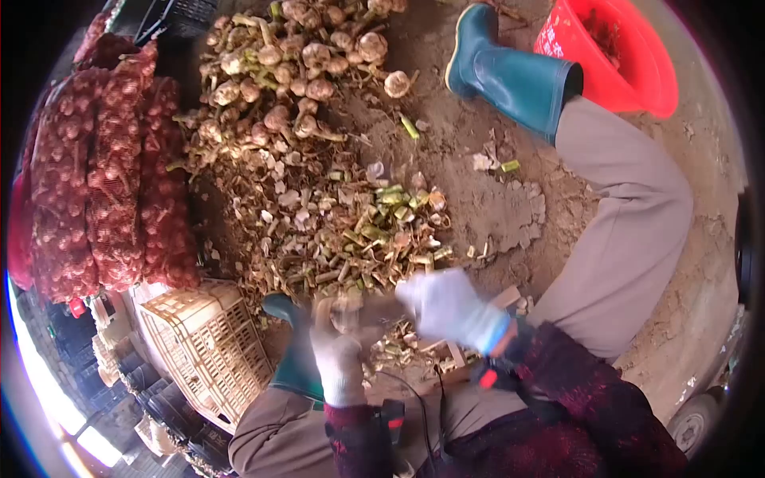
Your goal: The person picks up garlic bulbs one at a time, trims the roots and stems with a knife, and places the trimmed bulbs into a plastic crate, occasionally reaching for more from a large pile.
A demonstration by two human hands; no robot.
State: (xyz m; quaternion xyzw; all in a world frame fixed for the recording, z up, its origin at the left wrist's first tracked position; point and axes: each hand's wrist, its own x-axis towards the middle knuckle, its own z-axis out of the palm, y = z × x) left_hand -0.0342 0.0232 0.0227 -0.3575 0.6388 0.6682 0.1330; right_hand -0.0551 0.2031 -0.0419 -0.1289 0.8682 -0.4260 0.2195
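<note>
My left hand (pixel 338 368), in a white glove, is closed around a garlic bulb (pixel 347 313) that is smeared by motion. My right hand (pixel 453 309), also gloved in white, is curled into a fist just to its right. A blurred greyish streak lies between the two hands; whether it belongs to a tool in the right fist cannot be made out. Ahead of both hands spreads a heap of cut green stalks and dry skins (pixel 351 231). Beyond that lies a pile of whole garlic bulbs (pixel 311 60) with stems and roots.
Red mesh sacks (pixel 111 179) full of garlic stand at the left. Below them is a cream plastic crate (pixel 209 342). A red bucket (pixel 649 68) sits at the upper right, near my green rubber boot (pixel 510 76). Pale wooden pieces (pixel 507 297) show beside my right hand.
</note>
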